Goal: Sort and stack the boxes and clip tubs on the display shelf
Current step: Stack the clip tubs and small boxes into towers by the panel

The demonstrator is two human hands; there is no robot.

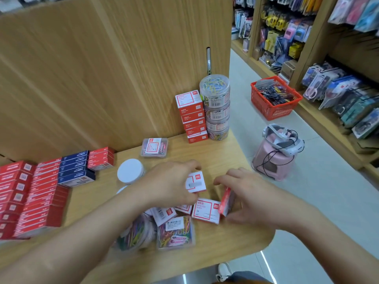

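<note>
Near shelf (225,158) edge: flat clip case (176,232) beside tipped clip tub (135,232). Left hand (172,181) pinches a white-red box (195,182). Right hand (252,197) grips a tilted red box (226,203). Back corner, against wood panel: box stack (191,117) touching tub stack (216,107).

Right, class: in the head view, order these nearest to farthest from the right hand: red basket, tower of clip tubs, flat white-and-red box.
1. The flat white-and-red box, just left of the right hand.
2. The tower of clip tubs, at the back corner of the shelf.
3. The red basket, on the floor beyond.
</note>
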